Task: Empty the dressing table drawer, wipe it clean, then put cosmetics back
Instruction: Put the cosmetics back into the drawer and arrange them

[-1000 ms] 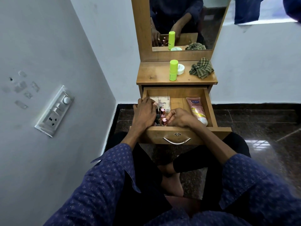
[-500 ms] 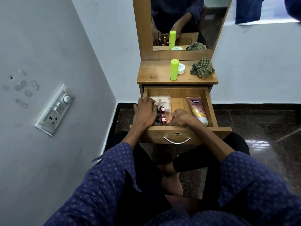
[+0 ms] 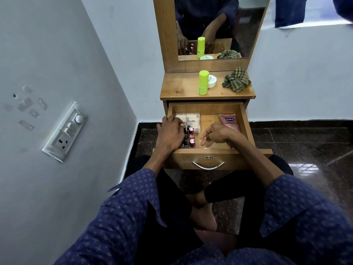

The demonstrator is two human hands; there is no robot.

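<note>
Your right hand (image 3: 215, 133) has come off the small bottles (image 3: 190, 137), fingers loose and empty; your left hand (image 3: 171, 135) curls against them in the open drawer (image 3: 246, 119), grip unclear. Grey walls, dark glossy floor (image 3: 305, 150).

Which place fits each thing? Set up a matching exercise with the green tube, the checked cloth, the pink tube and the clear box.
Things:
1. green tube
2. checked cloth
3. pink tube
4. clear box

Places:
A. drawer, back left
B. tabletop, right end
C. drawer, right side
D. tabletop, upright beside the white jar

Pairs: 1-D, 2-B, 3-C, 4-A
</note>
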